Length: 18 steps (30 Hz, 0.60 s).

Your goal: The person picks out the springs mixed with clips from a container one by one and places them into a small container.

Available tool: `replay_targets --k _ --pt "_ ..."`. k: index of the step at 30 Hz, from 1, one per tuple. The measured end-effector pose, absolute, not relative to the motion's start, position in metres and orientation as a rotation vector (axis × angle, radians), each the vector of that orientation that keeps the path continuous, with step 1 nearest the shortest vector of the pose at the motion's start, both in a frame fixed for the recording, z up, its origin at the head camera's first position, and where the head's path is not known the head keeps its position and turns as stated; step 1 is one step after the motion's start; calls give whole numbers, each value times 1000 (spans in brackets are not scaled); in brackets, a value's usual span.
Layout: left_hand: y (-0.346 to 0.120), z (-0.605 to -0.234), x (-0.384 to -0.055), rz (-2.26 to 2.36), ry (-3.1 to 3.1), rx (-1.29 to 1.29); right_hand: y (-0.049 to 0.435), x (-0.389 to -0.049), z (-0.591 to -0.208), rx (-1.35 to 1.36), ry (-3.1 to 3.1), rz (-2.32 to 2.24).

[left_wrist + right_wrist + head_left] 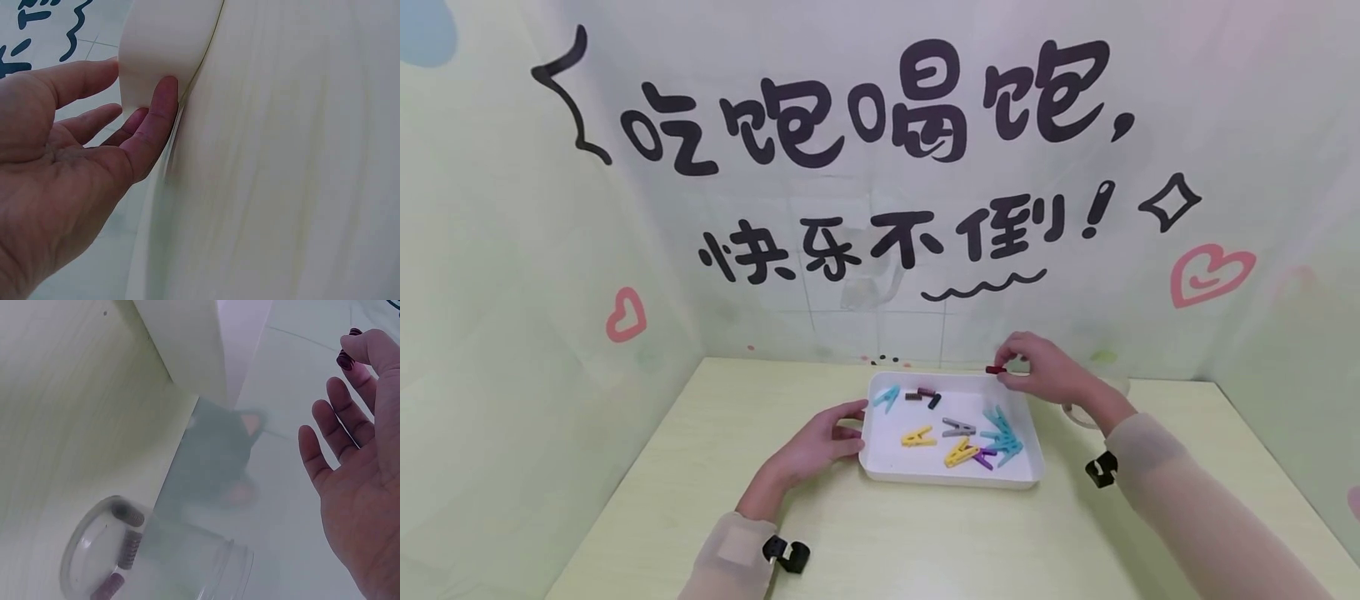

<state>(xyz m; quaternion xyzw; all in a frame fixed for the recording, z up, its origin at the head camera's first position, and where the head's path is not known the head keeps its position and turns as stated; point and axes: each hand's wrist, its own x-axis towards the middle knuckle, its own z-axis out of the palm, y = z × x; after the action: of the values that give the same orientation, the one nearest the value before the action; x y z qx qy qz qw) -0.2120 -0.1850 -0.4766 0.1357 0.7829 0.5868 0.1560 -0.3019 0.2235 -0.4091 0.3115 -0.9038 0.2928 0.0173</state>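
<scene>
My left hand [820, 446] rests at the left side of a white tray [951, 481], fingers loosely bent. In the left wrist view its fingertips touch the tray's outer wall [165, 44]. My right hand [1047, 367] is raised above the tray's back right corner, pinching a small dark red spring [345, 360] between thumb and index finger; its other fingers are spread. Inside the tray lie three dark springs [927, 391], two yellow clothespins [917, 437], a grey one [958, 427], a purple one [984, 457] and several teal ones [1003, 442].
A clear jar [181, 562] stands on the table right of the tray, partly behind my right forearm; several ribbed springs [129, 550] lie inside it. A printed white curtain [880, 325] hangs along the table's back edge and both sides.
</scene>
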Motion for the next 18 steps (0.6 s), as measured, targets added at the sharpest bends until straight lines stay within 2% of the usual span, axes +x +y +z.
replay_targets --k 18 --pt "-182 -476 -215 1670 2258 333 272 -282 -404 839 -2770 878"
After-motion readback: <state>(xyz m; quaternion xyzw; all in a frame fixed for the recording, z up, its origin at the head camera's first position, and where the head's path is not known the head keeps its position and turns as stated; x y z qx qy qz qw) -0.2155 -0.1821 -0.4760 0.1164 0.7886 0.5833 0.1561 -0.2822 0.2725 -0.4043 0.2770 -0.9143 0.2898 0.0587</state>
